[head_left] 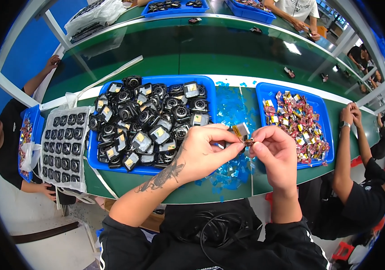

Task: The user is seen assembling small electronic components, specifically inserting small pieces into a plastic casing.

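My left hand (206, 150) pinches a small silver battery cell (241, 130) between thumb and fingers, held above the table's near edge. My right hand (277, 150) meets it from the right, its fingertips closed on the small reddish connector end (249, 142) of the same part. Just behind my left hand lies a blue tray (210, 83) heaped with several black round device housings (147, 119). To the right of my right hand stands a second blue tray (320, 108) filled with several small cells with red and yellow wrapping (296, 119).
Blue film scraps (230, 173) litter the green table between the trays. A white foam sheet of seated black housings (64, 144) lies at the left. Other people sit at my left, right and across the green belt (201, 49); more blue trays stand at the back.
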The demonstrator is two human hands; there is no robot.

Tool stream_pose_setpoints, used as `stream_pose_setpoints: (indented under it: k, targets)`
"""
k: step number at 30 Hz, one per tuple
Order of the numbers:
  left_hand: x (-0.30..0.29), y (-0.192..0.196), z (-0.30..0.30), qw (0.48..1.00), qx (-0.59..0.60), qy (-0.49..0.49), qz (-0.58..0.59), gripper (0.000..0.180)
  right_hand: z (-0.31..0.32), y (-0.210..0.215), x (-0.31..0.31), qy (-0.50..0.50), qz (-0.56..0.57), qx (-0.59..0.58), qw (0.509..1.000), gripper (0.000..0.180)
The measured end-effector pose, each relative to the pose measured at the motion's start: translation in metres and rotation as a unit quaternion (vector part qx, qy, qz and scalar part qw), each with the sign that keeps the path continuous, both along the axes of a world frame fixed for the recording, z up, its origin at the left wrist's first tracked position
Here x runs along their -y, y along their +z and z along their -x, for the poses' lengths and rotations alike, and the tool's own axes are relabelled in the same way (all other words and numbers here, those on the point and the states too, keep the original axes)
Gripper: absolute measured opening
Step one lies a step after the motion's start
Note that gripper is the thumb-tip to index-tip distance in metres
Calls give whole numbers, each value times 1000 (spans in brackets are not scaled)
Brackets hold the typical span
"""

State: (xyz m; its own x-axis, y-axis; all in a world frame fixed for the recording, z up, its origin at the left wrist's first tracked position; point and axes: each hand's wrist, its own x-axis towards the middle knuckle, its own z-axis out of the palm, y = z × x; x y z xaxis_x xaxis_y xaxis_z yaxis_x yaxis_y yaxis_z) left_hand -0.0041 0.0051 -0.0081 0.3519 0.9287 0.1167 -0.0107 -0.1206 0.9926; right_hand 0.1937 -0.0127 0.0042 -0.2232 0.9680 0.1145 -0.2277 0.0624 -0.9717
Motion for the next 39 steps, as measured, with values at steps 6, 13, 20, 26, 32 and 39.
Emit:
stream_pose_setpoints:
  k: [6, 13, 20, 26, 32, 39]
  targets:
    - [5, -5, -9, 995, 88, 23, 51, 27, 18, -7, 0, -132, -59, 86, 986, 24]
    - [7, -17, -16, 982, 184, 22, 48, 39, 27, -17, 0, -180, -88, 92, 976, 30]
    - [9, -2, -18, 972, 218, 48, 70, 52, 29, -25, -2, -202, -117, 148, 961, 36]
    - [5, -9, -12, 974, 206, 38, 89, 51, 40, -15, -3, -180, -91, 183, 962, 41]
    - [-9, 8, 8, 973, -123, 146, -128, 39, 27, -2, -42, -93, -134, 243, 956, 40]
    - [-30, -5, 65, 781, -496, 161, -345, 34, 0, -23, -247, -79, 50, 292, 952, 45]
